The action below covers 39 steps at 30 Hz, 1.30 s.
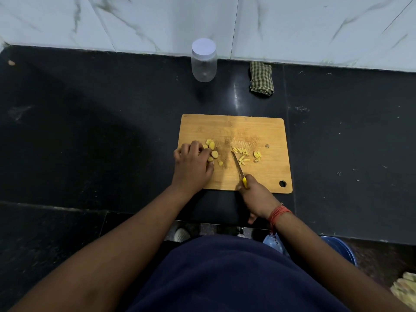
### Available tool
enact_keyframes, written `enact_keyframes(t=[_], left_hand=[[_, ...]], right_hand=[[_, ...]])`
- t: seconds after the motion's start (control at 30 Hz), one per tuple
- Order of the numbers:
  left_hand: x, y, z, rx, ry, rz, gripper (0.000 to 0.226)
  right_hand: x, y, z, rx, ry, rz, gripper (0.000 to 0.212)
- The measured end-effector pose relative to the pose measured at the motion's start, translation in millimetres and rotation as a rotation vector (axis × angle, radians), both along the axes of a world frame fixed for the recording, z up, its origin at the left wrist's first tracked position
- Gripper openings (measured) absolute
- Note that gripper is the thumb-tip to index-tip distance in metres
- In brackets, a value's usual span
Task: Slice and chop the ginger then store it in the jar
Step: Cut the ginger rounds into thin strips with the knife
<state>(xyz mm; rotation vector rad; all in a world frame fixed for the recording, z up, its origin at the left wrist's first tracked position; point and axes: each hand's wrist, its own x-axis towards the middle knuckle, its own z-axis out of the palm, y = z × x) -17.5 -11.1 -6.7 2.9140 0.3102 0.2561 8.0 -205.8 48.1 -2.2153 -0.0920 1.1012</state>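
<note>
From the head view, a wooden board (234,131) lies on a black tabletop (90,131), its long edge facing the person, with a round hole near its right front corner.

The left hand (192,164) rests over the board's left edge, palm down. Its fingers (206,152) are curled down onto a small cluster of ginger slices (211,146), round yellow coins lying flat on the wood; some sit just beyond the fingertips, one or two under them, and a stray piece lies a little nearer the front. Whether the fingers pinch a slice or only press on the pile cannot be told.

The right hand (256,197) is at the board's front edge, its fingers wrapped round the yellow handle of a knife (238,167). The narrow blade runs forward and slightly left across the board, its tip near the middle, between the slices and the cut strips. A red thread band circles the right wrist.

Right of the blade lie ginger strips (242,155), thin yellow sticks scattered loosely, and a smaller heap just beside them further right.

A clear jar (204,64) with a white lid on top stands upright at the back of the tabletop, well apart from the board and close to the marbled wall (292,25). It looks empty. A folded green checked cloth (261,78) lies to its right, also against the wall.
</note>
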Motion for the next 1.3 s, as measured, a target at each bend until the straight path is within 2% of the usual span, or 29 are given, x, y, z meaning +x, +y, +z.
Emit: enact_keyframes(t=[0.17, 0.47, 0.63, 0.8, 1.07, 1.2, 1.3], left_hand=[[14.5, -2.7, 4.7, 0.038, 0.079, 0.011, 0.032], [22.4, -8.0, 10.1, 0.019, 0.111, -0.002, 0.031], [25.3, -11.3, 8.9, 0.024, 0.132, -0.014, 0.034], [30.6, -14.8, 11.1, -0.004, 0.14, -0.018, 0.03], [32.7, -18.0, 12.5, -0.069, 0.081, -0.056, 0.012], [32.5, -22.2, 11.5, -0.078, 0.044, -0.078, 0.011], [33.7, -28.0, 9.2, -0.068, 0.044, -0.118, 0.011]], right_hand=[[1.0, -2.8, 1.0, 0.022, -0.003, -0.025, 0.023], [-2.0, -6.6, -5.6, -0.006, -0.005, 0.068, 0.01], [-0.1, -11.6, -3.6, 0.012, 0.028, -0.036, 0.03], [-1.0, -9.2, 1.1, 0.065, -0.022, -0.025, 0.044], [3.6, -4.8, 3.6, 0.047, -0.091, -0.107, 0.019], [3.2, -10.7, 0.5, 0.063, -0.112, -0.184, 0.016], [2.9, -10.8, -1.0, 0.097, -0.117, -0.161, 0.016]])
